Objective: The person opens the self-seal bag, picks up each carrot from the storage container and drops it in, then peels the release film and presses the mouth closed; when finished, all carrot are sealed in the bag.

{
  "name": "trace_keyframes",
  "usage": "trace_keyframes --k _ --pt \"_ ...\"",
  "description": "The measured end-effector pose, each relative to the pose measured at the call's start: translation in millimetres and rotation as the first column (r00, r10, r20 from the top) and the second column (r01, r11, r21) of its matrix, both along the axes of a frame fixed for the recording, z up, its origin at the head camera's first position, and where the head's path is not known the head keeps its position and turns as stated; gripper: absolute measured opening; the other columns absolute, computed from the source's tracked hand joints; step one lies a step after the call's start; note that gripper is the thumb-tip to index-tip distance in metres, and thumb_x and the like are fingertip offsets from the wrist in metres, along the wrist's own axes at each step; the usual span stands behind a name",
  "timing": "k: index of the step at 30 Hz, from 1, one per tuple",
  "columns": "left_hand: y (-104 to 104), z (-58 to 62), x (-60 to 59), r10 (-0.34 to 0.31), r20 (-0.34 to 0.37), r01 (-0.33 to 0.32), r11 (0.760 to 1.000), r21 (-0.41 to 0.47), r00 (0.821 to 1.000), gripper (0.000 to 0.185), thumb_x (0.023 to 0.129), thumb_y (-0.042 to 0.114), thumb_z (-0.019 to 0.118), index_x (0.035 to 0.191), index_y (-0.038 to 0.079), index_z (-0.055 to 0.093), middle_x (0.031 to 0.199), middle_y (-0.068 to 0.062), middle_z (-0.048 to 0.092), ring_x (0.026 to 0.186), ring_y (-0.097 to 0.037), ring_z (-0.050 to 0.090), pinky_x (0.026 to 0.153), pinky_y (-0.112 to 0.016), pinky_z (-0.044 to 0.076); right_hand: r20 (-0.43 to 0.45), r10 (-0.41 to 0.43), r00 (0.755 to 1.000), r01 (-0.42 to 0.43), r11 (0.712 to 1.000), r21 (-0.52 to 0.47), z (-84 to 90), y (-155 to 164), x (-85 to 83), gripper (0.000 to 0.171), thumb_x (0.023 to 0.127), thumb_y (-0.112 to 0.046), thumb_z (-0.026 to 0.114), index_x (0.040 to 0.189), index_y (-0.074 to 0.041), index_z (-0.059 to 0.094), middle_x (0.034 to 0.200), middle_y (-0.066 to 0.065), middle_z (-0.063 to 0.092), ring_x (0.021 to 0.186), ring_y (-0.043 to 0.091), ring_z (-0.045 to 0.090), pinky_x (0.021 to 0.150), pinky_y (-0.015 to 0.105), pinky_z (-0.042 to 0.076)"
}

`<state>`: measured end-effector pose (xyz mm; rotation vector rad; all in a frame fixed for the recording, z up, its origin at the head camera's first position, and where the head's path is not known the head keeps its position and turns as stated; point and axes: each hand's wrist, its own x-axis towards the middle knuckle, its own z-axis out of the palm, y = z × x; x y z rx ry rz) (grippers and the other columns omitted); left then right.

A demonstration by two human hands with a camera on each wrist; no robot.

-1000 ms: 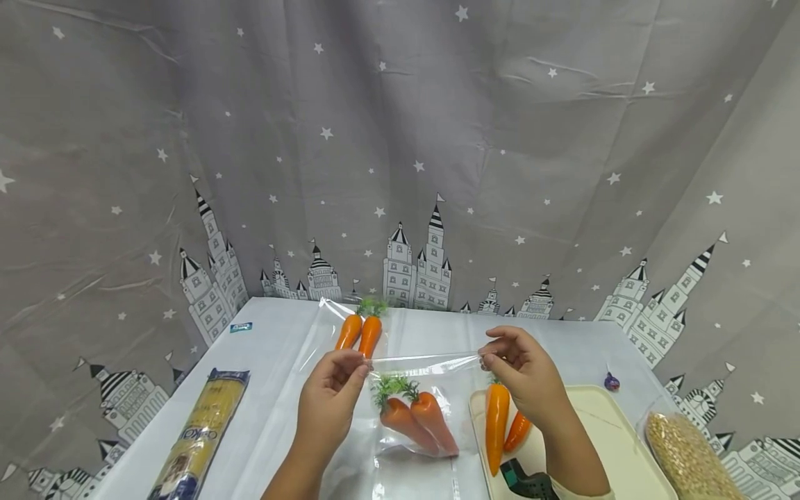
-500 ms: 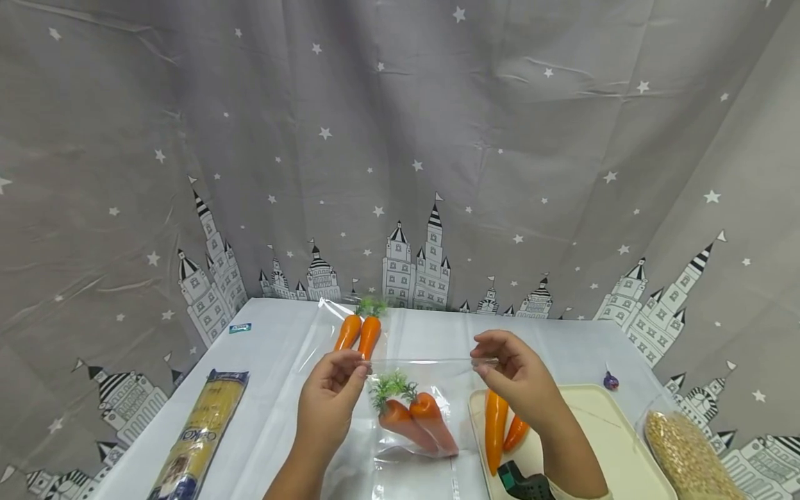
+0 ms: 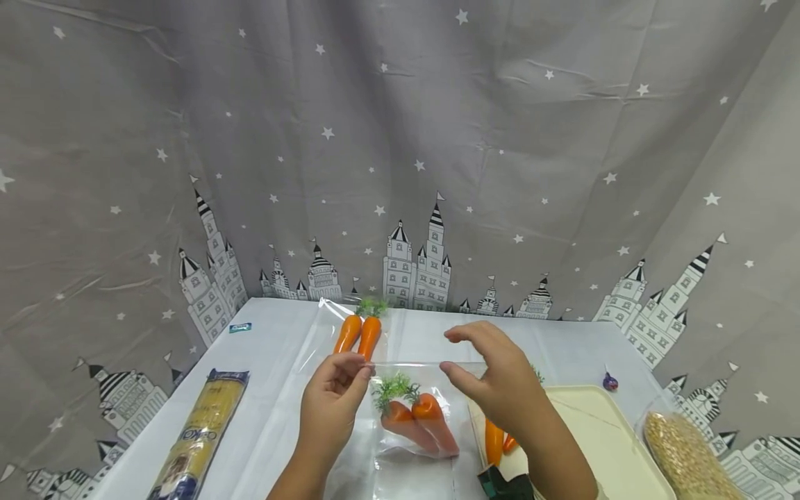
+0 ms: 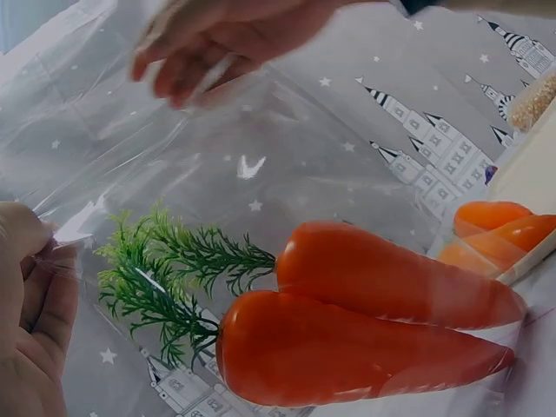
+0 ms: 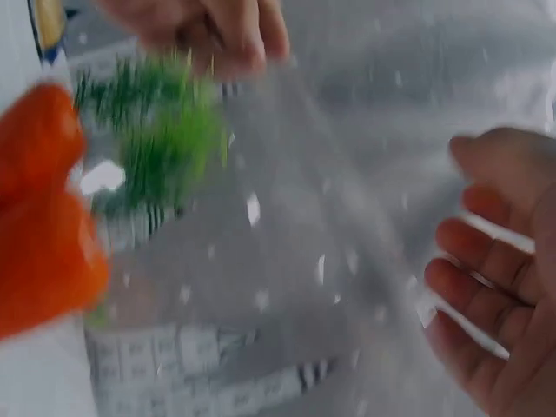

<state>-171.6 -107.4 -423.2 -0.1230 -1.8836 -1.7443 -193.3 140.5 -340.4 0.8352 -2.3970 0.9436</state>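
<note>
bag (image 3: 409, 430) – on table, two carrots (image 3: 417, 425) inside | left hand (image 3: 331, 403) pinches top-left corner | right hand (image 3: 494, 382) released, fingers spread above rim | likely thin, slippery, floppy film – best gripped along the mouth edge

**Tight around the bag, open at the table's far corners**

We are seeing the clear bag (image 3: 400, 423) taking up the table's (image 3: 275, 347) middle, with two carrots (image 3: 417, 425) lying inside and blocking its lower half. The left hand (image 3: 331, 403) is pinching the bag's top edge at one end, while the right hand (image 3: 494, 378) is hovering just above the other end, apart from the film. Another pair of carrots (image 3: 359, 335) is sitting behind. The tray (image 3: 600, 430) is crowding the right side, the pasta packet (image 3: 200, 434) the left.
</note>
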Motion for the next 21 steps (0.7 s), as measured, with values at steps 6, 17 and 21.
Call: trace_keyframes --k 6,17,21 --pt "0 2.3 1.6 -0.011 0.002 0.011 1.0 -0.023 1.0 0.019 0.094 -0.001 0.075 0.11 0.008 0.069 0.095 -0.005 0.072 0.085 -0.017 0.069 0.072 -0.022 0.058 0.011 0.091 0.996 -0.091 0.964 0.248 14.2 -47 6.2 0.036 0.093 -0.031 0.082 0.125 -0.019 0.072 0.124 -0.006 0.073 0.121 0.013 0.065 0.104 0.037 0.056" --pt "2 2.7 3.8 -0.026 -0.02 0.025 0.999 -0.041 0.999 0.022 0.093 -0.002 0.076 0.109 0.011 0.069 0.092 0.003 0.07 0.077 -0.015 0.066 0.065 -0.023 0.055 0.153 0.075 0.985 -0.137 0.88 0.454 19.1 -84 -1.8 0.019 0.097 -0.033 0.077 0.112 -0.021 0.074 0.101 -0.011 0.074 0.095 0.007 0.069 0.088 0.03 0.059" --pt "2 2.2 3.6 -0.016 -0.017 0.015 0.999 -0.047 1.0 0.02 0.092 0.003 0.078 0.107 0.013 0.07 0.089 0.001 0.069 0.073 -0.014 0.062 0.063 -0.023 0.054 0.162 0.066 0.985 -0.133 0.883 0.449 17.6 -86 -5.4 0.014 0.097 -0.029 0.077 0.108 -0.019 0.076 0.091 -0.012 0.071 0.083 0.003 0.064 0.081 0.027 0.058"
